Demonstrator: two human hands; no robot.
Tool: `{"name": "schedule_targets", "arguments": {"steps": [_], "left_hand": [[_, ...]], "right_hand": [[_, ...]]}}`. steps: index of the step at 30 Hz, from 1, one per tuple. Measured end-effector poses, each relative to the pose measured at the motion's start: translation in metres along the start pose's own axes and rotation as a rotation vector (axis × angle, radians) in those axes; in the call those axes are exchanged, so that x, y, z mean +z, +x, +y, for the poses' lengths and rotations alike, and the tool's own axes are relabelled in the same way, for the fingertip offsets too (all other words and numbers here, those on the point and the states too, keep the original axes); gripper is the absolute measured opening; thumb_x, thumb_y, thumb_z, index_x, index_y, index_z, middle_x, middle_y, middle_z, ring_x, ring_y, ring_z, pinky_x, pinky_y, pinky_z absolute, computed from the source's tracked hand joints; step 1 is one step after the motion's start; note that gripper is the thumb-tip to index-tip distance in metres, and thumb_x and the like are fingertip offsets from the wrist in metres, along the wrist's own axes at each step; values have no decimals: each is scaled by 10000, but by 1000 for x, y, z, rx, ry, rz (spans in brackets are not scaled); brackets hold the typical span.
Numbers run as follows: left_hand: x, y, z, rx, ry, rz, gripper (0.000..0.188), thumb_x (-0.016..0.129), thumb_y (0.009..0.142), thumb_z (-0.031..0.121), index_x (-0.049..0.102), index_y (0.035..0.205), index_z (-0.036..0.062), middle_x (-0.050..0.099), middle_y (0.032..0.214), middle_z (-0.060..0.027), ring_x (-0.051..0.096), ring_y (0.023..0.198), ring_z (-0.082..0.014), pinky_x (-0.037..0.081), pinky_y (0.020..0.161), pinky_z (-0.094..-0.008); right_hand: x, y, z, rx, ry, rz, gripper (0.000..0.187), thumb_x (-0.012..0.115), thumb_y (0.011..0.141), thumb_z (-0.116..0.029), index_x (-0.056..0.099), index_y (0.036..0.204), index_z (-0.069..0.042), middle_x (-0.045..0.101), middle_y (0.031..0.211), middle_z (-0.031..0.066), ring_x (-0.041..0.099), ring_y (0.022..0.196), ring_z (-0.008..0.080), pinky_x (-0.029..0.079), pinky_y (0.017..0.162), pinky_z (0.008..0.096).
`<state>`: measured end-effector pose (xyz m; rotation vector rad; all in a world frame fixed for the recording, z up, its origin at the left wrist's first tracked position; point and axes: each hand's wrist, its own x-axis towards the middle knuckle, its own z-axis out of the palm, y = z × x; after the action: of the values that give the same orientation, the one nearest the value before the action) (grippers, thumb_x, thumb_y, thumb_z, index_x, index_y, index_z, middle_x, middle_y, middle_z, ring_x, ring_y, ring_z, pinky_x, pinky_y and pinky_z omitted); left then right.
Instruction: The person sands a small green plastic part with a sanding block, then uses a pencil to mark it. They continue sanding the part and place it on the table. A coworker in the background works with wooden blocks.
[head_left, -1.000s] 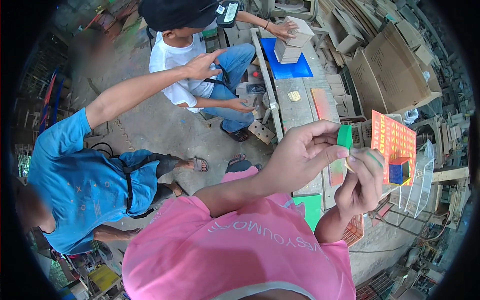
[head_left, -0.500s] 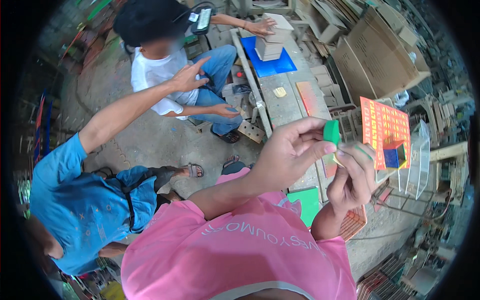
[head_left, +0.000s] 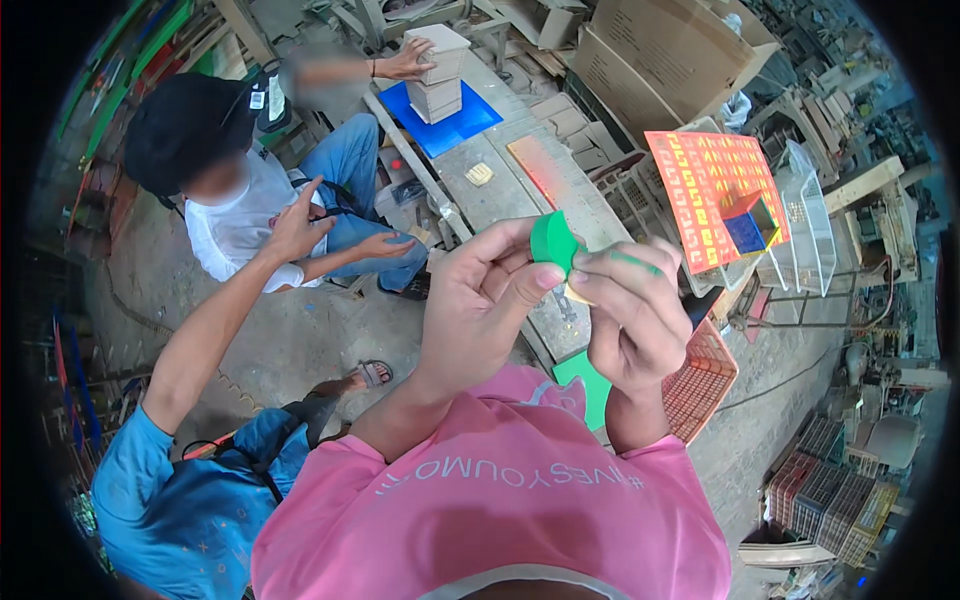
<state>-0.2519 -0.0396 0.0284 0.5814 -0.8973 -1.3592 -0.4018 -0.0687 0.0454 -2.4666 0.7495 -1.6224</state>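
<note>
A small green piece, thin and curved at the top, is pinched between the thumb and fingers of my left hand. My right hand meets it from the other side, its fingertips pressed at the piece's right edge. Just under those fingertips a pale beige bit pokes out; whether it belongs to the green piece I cannot tell. A green smear runs across one finger of my right hand. Both hands are raised in front of my chest, above the near end of a wooden bench.
On the bench lie a blue sheet under stacked pale blocks, a red-orange strip and a green sheet. To the right are an orange patterned board, a blue box and an orange basket. Two co-workers are at left.
The whole view has swung, so the bench and co-workers sit further left. The green piece has tilted and shows a wider face. Both hands keep their pinch on it.
</note>
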Motion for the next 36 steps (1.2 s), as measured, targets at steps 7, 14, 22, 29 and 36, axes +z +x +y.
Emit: {"name": "schedule_targets", "arguments": {"steps": [7,14,22,29,36], "left_hand": [[5,5,-4,-22,35,-37,326,601,894,82,515,1168,-72,615,1076,-106,577,987,-118,455,862,-241],[16,8,-13,-6,47,-62,392,631,887,169,519,1174,-73,623,1081,-126,604,954,-136,484,843,-255],[36,14,-33,-69,23,-168,429,626,886,152,481,1206,-95,612,1102,-164,607,996,-188,502,865,-306],[59,24,-60,-181,-42,-337,434,605,900,181,474,1204,-99,588,1121,-178,603,1023,-268,510,874,-428],[83,38,-82,-346,-95,-488,459,653,865,162,480,1213,-83,579,1154,-165,580,1074,-256,484,912,-378]], "right_hand": [[-10,-3,0,0,-23,-11,237,631,634,30,667,863,-18,640,874,72,591,784,230,365,685,341],[-23,-9,3,12,-28,21,265,604,608,25,673,860,-16,639,886,79,594,781,232,356,678,342],[-57,-27,4,39,-143,28,274,587,596,-28,685,852,-19,635,881,74,595,781,232,350,694,359],[-99,-53,9,206,-417,322,251,648,626,59,665,862,-24,637,865,75,601,817,233,389,704,342],[-118,-72,-5,263,-522,263,269,624,615,-9,689,874,-46,645,905,41,581,814,202,328,680,335]]}}
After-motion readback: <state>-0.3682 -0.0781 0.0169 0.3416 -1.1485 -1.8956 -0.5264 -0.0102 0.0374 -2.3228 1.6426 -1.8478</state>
